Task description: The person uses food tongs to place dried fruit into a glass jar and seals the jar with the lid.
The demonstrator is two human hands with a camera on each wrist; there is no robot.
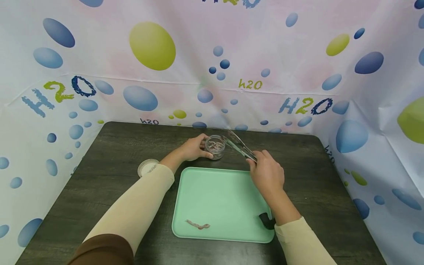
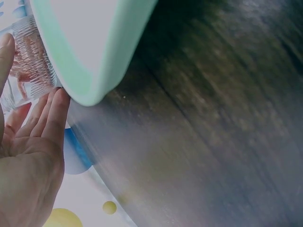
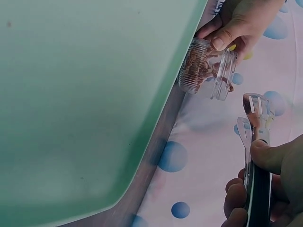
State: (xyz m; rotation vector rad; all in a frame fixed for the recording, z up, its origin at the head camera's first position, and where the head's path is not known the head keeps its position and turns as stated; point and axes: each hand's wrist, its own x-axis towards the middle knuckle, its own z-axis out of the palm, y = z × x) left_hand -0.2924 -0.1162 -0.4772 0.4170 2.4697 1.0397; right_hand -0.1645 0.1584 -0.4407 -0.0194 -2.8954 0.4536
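Near the back of the table stands an open clear jar (image 1: 215, 148) with brownish-pink strips inside. My left hand (image 1: 193, 148) holds the jar from its left side, thumb in front. In the right wrist view, the jar's ribbed wall (image 3: 191, 71) and its contents show beside the thumb. My right hand (image 1: 267, 173) grips metal tongs (image 1: 243, 150) with dark handles. The tongs' slotted ends (image 3: 258, 109) are apart, with nothing between them, just right of the jar. One brownish strip (image 1: 198, 225) lies on the green tray (image 1: 215, 195), towards its front left.
A round, pale lid (image 1: 147, 167) lies on the dark wooden table (image 1: 109, 176), left of the tray and beside the left forearm. A small black object (image 1: 266, 221) is by my right wrist, over the tray's right edge. A patterned sheet (image 1: 185, 44) rises behind the table.
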